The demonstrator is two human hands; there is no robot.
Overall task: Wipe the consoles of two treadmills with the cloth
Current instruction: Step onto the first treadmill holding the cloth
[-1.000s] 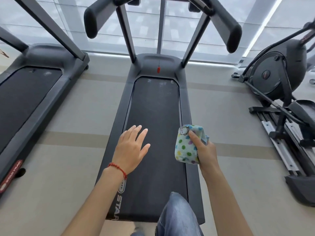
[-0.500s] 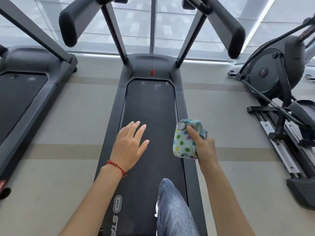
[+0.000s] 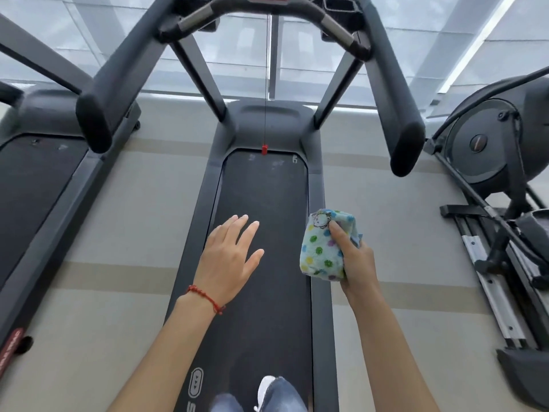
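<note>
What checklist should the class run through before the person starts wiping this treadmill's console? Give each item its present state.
1. Cloth held in right hand: ok.
2. Left hand free and open: ok.
3. Person standing on the middle treadmill belt: ok.
4. Console fully in view: not ok, only its lower edge shows.
5. Cloth touching console: not ok, not yet raised.
6. Cloth damp or dry: cannot tell.

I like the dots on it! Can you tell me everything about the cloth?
The cloth is soft, pale blue fabric with green, yellow, purple and blue dots and a small cartoon print near its top. It is folded into a thick wad, held upright in the right hand, above the treadmill's right edge. Only that hand touches it.
</note>
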